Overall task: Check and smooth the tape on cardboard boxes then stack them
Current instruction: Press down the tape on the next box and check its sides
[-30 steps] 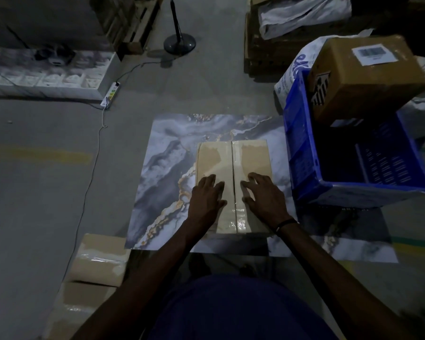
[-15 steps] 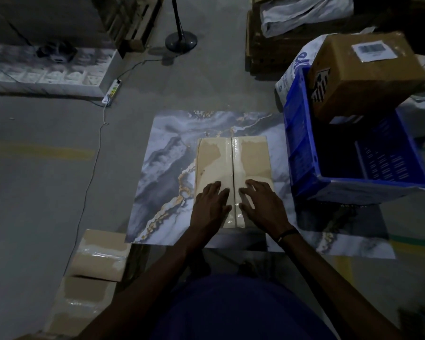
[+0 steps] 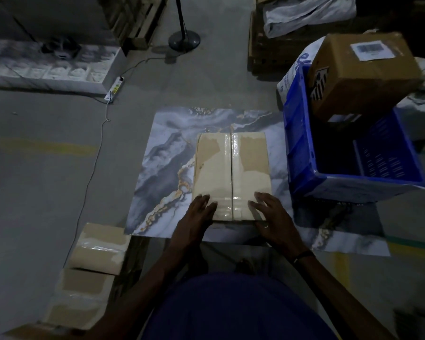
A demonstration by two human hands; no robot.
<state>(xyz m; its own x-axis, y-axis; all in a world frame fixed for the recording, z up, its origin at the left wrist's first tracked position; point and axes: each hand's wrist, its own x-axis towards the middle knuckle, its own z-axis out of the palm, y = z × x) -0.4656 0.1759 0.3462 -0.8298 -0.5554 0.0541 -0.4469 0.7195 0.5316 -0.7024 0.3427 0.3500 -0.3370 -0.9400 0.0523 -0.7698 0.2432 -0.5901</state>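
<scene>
Smoothing step, near end of cardboard box (image 3: 231,175), which lies flat on marble-pattern counter (image 3: 162,168), beside blue crate (image 3: 302,148). Press flat palms outward from glossy centre tape (image 3: 231,168); keep pressure even, chase bubbles to edges. Left hand (image 3: 198,217), right hand (image 3: 271,217): both flat, fingers straight, gripping nothing, either side of seam at near edge. Finished boxes (image 3: 93,261) stacked on floor, your left.
</scene>
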